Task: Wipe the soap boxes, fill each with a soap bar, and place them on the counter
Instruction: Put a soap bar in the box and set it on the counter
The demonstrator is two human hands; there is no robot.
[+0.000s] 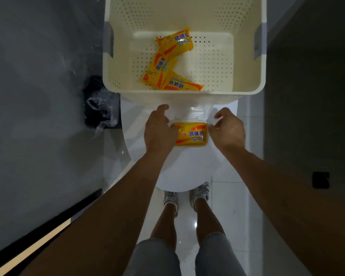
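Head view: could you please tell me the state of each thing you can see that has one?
Soap box: clear, lid open, one wrapped bar inside.
Soap bar in the box: still wrapped, lying flat.
Basket: open-topped, holding three wrapped soap bars.
Left hand: holds the box's left end.
Right hand: fingers curled at the box's right end.
Trash bin: lined with a bag.

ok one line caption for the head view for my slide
Both hands, left hand and right hand, hold a soap box with a yellow soap bar inside, below a basket holding three more bars.
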